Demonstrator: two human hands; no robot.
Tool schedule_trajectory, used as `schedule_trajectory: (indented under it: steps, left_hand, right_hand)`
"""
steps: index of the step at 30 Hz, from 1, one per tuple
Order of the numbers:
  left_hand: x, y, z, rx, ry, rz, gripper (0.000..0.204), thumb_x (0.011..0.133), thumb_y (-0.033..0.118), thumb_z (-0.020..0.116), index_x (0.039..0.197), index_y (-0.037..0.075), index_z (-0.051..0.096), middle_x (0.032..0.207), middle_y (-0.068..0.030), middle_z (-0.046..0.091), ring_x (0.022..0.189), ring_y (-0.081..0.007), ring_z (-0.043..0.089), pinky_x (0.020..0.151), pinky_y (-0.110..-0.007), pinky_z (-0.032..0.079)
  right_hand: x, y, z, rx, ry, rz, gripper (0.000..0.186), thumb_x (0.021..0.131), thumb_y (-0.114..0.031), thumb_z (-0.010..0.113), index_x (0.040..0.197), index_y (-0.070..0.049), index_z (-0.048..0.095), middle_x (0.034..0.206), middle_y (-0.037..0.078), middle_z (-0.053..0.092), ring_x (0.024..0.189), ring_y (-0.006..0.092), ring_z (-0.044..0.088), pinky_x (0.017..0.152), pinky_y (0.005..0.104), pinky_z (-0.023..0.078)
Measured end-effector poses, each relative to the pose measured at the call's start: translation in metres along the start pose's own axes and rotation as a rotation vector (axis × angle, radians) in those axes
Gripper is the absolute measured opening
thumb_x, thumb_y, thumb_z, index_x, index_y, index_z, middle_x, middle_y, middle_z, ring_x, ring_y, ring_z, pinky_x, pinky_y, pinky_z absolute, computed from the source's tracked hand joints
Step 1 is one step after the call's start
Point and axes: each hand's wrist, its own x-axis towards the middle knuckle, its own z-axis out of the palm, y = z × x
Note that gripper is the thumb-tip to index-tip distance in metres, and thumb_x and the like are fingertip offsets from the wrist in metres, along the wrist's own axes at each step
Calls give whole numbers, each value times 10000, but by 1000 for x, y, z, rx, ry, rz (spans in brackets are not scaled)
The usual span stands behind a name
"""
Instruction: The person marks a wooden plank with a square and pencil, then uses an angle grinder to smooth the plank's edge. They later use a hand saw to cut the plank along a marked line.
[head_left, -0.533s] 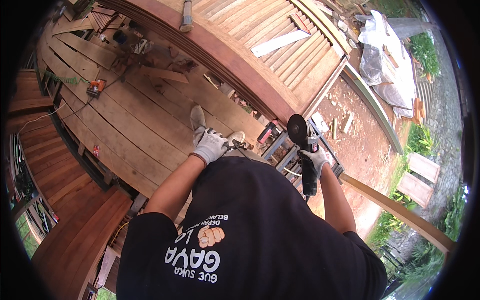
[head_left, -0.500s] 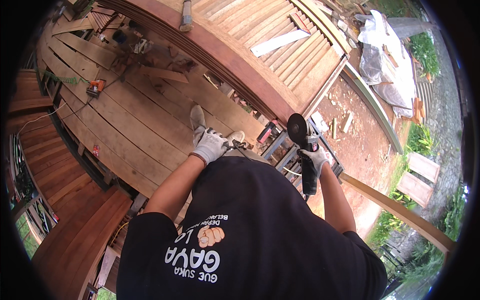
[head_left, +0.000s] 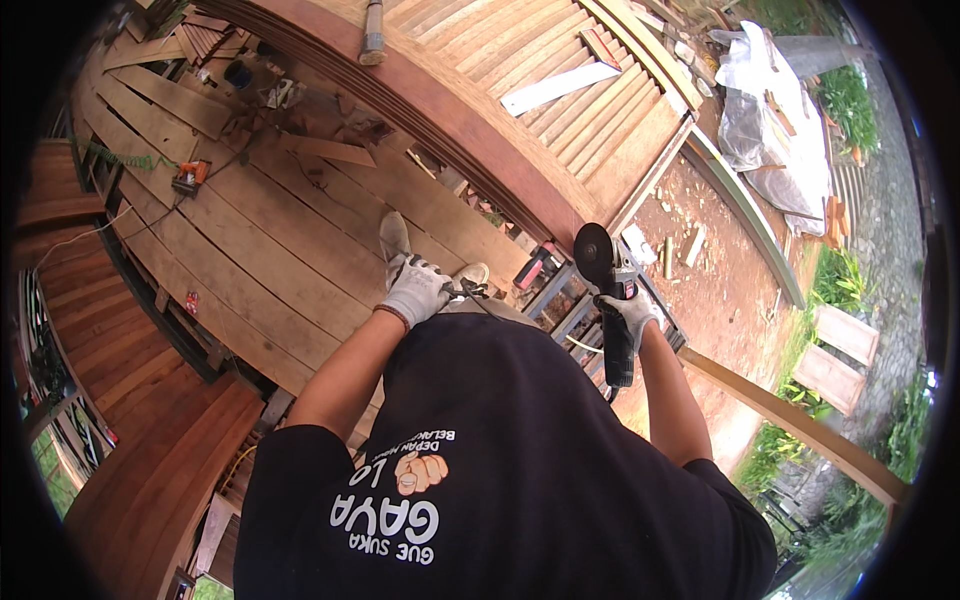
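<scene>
In a white work glove, my right hand (head_left: 638, 312) grips the black body of an angle grinder (head_left: 618, 345). Its dark round disc points up and away from me, beside the corner of a stacked wooden louvred panel (head_left: 470, 130). My left hand (head_left: 416, 290), gloved as well, is closed in front of my waist, above my shoes. A thin dark cord (head_left: 475, 294) comes out at its fingers, and the fingers hide part of it. The grinder's own tail end hangs down near my right side.
A hand saw (head_left: 560, 88) and a hammer-like tool (head_left: 373, 35) lie on the panels. A red and black tool (head_left: 537, 268) rests by the metal frame. An orange power tool (head_left: 190, 178) sits on the plank floor (head_left: 250, 260). Plastic sheeting (head_left: 770, 130) covers a pile at right.
My left hand has shifted very slightly, and the dark cord beside its fingers lies differently. The grinder in my right hand has hardly moved.
</scene>
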Motion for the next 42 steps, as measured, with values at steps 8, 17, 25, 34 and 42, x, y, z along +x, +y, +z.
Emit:
schedule_trajectory:
  steps: [8,17,25,34,42]
  left_hand:
    - [4,1,3,4,-8,-13,234,874,333,587,976,199,750,991,-66,692,1063,-264,605,1032,-436,360]
    - [4,-4,-4,5,-13,-48,234,863,323,603,996,194,747,1002,-77,687,1093,-274,589,1025,-440,368]
    - [5,-2,-6,-29,-15,-49,249,872,332,589,998,191,751,1031,-84,692,1096,-271,590,1027,-438,365]
    - [6,-5,-12,-4,-14,-48,254,868,328,591,1002,185,752,1031,-83,695,1078,-271,603,1017,-433,376]
    - [1,-9,-10,-30,-14,-78,244,874,331,587,978,181,748,1021,-81,693,1109,-269,592,1022,-434,369]
  right_hand:
    - [-1,-18,4,-61,75,14,388,732,-159,883,1026,-11,676,833,81,699,660,174,666,577,345,562]
    - [15,-28,1,-74,73,78,428,712,-176,899,1036,-9,675,848,67,694,672,169,660,604,352,563]
    - [7,-22,2,-61,70,41,407,721,-131,887,1040,-6,667,848,69,699,660,169,659,604,356,572]
    - [44,-4,-6,-34,108,128,363,754,-90,853,1045,-13,650,772,104,689,584,214,674,512,374,571]
    - [49,-17,-3,26,53,47,348,772,-85,837,1035,-12,621,775,114,685,571,223,671,492,378,575]
